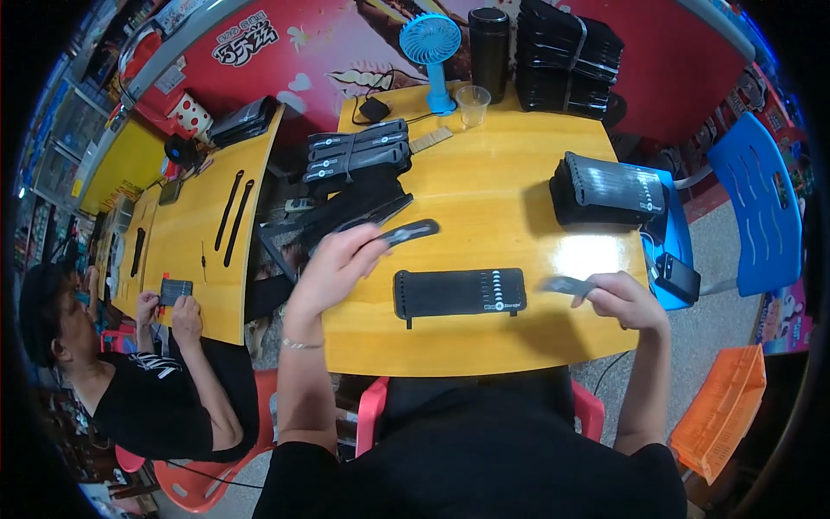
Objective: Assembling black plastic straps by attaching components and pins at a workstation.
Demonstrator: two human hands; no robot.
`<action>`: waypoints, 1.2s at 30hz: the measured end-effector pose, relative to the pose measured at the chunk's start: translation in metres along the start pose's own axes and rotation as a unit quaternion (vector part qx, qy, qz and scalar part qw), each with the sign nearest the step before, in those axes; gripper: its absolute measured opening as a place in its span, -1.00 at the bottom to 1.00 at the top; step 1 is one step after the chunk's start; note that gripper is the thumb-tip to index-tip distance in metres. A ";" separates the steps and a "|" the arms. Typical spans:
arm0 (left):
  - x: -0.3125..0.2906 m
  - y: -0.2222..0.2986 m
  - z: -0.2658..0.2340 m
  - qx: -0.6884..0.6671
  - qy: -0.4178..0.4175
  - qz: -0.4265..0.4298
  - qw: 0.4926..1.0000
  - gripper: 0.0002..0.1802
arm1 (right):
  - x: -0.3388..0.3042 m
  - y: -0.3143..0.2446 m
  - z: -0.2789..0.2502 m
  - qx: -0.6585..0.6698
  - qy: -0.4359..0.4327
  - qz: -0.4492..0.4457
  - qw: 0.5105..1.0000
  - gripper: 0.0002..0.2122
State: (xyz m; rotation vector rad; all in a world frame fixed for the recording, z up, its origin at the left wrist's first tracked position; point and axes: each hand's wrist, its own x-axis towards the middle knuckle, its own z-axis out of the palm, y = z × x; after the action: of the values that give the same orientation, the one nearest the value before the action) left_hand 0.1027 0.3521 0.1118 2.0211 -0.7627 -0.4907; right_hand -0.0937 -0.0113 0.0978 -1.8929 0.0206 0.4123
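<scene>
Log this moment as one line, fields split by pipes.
left hand: holding dark strip | right hand: holding blurred grey piece | yellow table: black panel lying flat

Two held strips (413, 232) — one fan (430, 41), one cup (473, 105).

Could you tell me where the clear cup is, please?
In the head view, the clear cup stands just right of the blue fan, in front of the black tumbler.
</scene>
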 end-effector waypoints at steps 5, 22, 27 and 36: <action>-0.052 0.018 0.006 -0.046 -0.039 -0.065 0.996 -0.84 | -0.013 0.062 -0.010 -0.115 0.083 0.088 0.986 -0.80; -0.083 0.018 0.111 0.003 -0.117 0.052 0.992 -0.81 | 0.015 -0.022 0.123 0.082 0.041 -0.002 0.996 -0.91; -0.101 -0.003 0.088 -0.040 -0.087 -0.070 0.993 -0.83 | 0.015 0.009 0.120 0.109 0.098 0.011 0.989 -0.86; -0.109 -0.041 0.111 -0.266 0.079 -0.220 0.935 -0.92 | 0.022 0.035 0.120 0.047 0.143 0.020 0.988 -0.81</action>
State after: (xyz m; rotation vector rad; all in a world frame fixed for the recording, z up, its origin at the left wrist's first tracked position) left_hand -0.0299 0.3758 0.0240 1.6758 -0.0464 -0.6931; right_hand -0.1134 0.0899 0.0244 -1.8467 0.2641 0.1607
